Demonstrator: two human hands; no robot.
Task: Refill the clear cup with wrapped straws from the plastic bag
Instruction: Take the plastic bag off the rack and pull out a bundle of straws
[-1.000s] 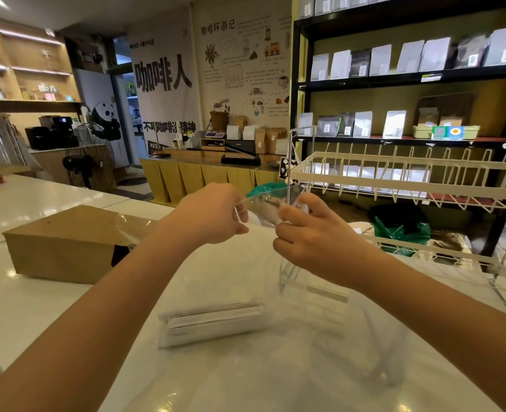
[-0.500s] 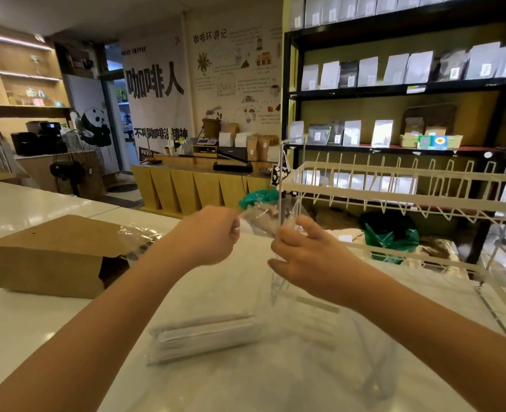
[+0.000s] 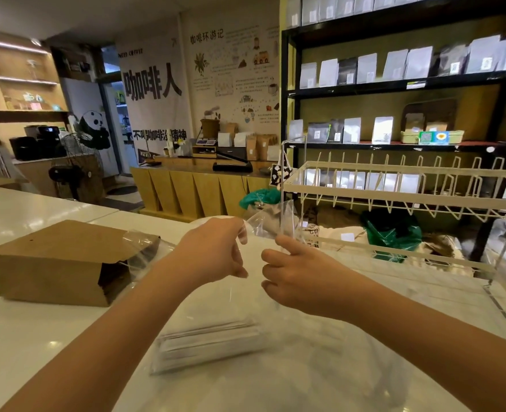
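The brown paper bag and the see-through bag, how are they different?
The brown paper bag is opaque kraft paper; the clear plastic bag lets you see the wrapped straws inside. The paper bag lies untouched on its side; the plastic bag's top is pinched by the left hand and right hand. The paper bag keeps a boxy shape; the plastic bag is limp. Both are on the white counter.

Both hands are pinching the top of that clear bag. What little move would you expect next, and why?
Probably pulling the hands apart to open the bag's mouth. The left hand and right hand each pinch the bag at its top, close together, while the straws lie bundled inside at the bottom, so none can come out yet.
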